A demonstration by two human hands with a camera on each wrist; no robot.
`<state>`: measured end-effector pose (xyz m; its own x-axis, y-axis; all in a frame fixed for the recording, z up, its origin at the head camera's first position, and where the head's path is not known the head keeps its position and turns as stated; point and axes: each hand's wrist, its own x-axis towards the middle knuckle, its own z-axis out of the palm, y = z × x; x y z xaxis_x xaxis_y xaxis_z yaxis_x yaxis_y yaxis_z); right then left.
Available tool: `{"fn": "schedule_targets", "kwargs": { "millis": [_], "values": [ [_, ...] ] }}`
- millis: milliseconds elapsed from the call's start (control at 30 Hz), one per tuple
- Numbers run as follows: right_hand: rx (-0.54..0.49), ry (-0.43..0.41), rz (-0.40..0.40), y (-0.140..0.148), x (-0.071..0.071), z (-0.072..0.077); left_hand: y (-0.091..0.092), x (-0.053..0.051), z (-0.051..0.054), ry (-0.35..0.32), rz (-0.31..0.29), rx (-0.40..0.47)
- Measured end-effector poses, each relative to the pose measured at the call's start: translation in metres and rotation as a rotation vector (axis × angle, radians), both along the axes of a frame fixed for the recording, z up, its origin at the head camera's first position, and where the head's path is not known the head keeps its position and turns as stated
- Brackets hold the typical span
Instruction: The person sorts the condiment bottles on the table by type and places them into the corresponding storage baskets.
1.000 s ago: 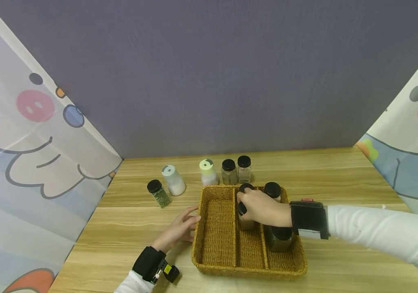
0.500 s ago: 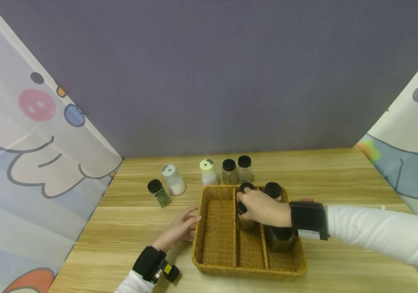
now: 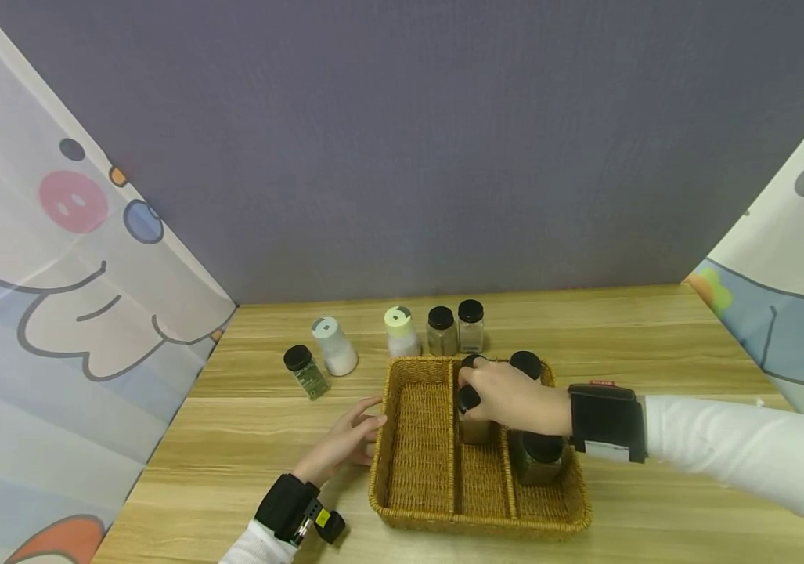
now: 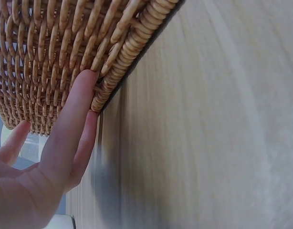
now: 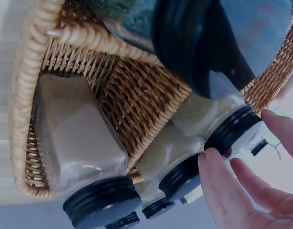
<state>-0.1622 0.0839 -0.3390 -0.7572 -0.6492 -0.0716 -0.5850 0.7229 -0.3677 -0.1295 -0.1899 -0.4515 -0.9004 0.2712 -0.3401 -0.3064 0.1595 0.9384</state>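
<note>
Jar with a black lid and green sides [image 3: 311, 379] sits far left on the pale wood-grain table [image 3: 232, 439]; just right of it stands a white bottle with a pale blue cap [image 3: 337, 351]; nearer the person, the left hand [image 3: 345, 446] is relaxed, fingers loosely spread, fingertips against the left wall of a brown woven basket with three compartments [image 3: 423, 454], grasping nothing.

Behind the basket, in a row, stand a white bottle with a pale yellow cap [image 3: 402, 335] and two clear jars with black lids [image 3: 442, 332]; in the middle compartment stand a black-lidded rear jar and, nearer the person, a black-lidded square jar [image 3: 475, 432]; the right hand [image 3: 503, 395] grips the latter's lid, thumb and fingers curled about it; the right compartment holds a black-lidded jar of pale powder [image 5: 82, 138] at the back and a black-lidded dark green jar [image 3: 539, 468] in front.
</note>
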Motion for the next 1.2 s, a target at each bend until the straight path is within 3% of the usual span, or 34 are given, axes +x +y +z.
{"fn": "schedule_targets", "kwargs": {
  "millis": [200, 333, 467, 667, 967, 1200],
  "values": [
    [0.006, 0.013, -0.007, 0.002, -0.001, 0.009, 0.001, 0.001, 0.002, 0.002, -0.003, 0.0],
    [0.01, 0.083, -0.002, 0.003, -0.003, 0.016, 0.001, 0.002, 0.004, -0.002, -0.004, 0.001],
    [-0.035, 0.136, 0.011, 0.004, -0.007, 0.024, 0.001, 0.001, 0.003, -0.004, -0.002, 0.0],
    [-0.105, 0.135, 0.029, 0.007, -0.016, 0.032, 0.002, 0.001, 0.004, -0.004, 0.003, 0.0],
    [-0.113, 0.06, -0.014, 0.011, -0.035, 0.041, 0.002, 0.001, 0.004, -0.015, 0.013, -0.026],
    [-0.103, 0.115, -0.057, 0.015, -0.058, 0.039, 0.001, 0.0, 0.003, -0.008, 0.003, -0.018]
  ]
}}
